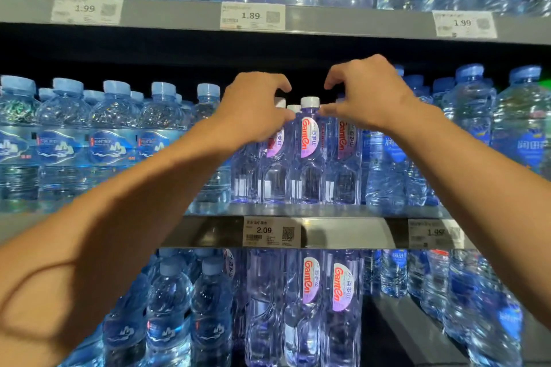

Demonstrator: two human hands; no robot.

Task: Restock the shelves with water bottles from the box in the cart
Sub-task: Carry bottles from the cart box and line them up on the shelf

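Three purple-tinted Ganten water bottles with white caps stand in the front row of the middle shelf (208, 231). The middle bottle (310, 143) shows in full. My left hand (256, 107) hovers in front of the top of the left bottle (275, 140), fingers and thumb curved apart in a C with the cap showing in the gap. My right hand (368, 95) covers the top of the right bottle (344, 140) in the same claw shape. Both thumbs reach toward the middle bottle's neck. Neither the cart nor the box is in view.
Blue-capped bottles (110, 140) fill the shelf to the left and larger blue bottles (518, 128) fill the right. More Ganten bottles (310, 301) stand on the shelf below. Price tags (269, 232) line the shelf edges. The upper shelf (179, 13) hangs close above my hands.
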